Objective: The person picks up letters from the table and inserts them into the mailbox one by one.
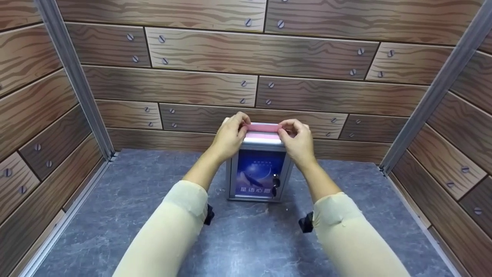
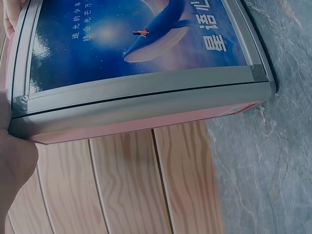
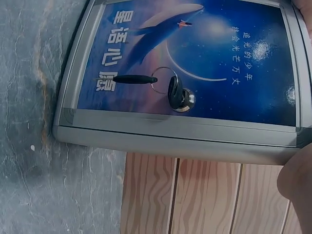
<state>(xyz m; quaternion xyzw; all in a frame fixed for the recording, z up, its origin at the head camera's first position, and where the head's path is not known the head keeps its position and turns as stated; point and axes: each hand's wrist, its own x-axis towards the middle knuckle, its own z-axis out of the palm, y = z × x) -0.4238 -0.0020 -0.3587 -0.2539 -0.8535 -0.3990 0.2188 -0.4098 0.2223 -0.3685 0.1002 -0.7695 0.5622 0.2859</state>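
A silver-framed lockbox (image 1: 233,179) stands upright on the grey floor, its front panel (image 2: 112,48) printed with a blue whale and Chinese characters. Its top (image 1: 263,128) is pink. My left hand (image 1: 230,134) grips the upper left corner, thumb toward the front and fingers bent over the top. At the upper right corner, my right hand (image 1: 300,142) grips the box with curled fingers and thumb. A key (image 3: 174,92) sits in the front lock, and a second key (image 3: 132,79) hangs from it on a ring. The back of the box is hidden.
Grey marbled flooring (image 1: 246,238) surrounds the box. Close behind it rises a wood-print wall (image 1: 215,90), with similar walls on the left and right. Metal posts (image 1: 75,73) stand in the back corners. A black wrist camera (image 1: 306,222) is worn under the right forearm.
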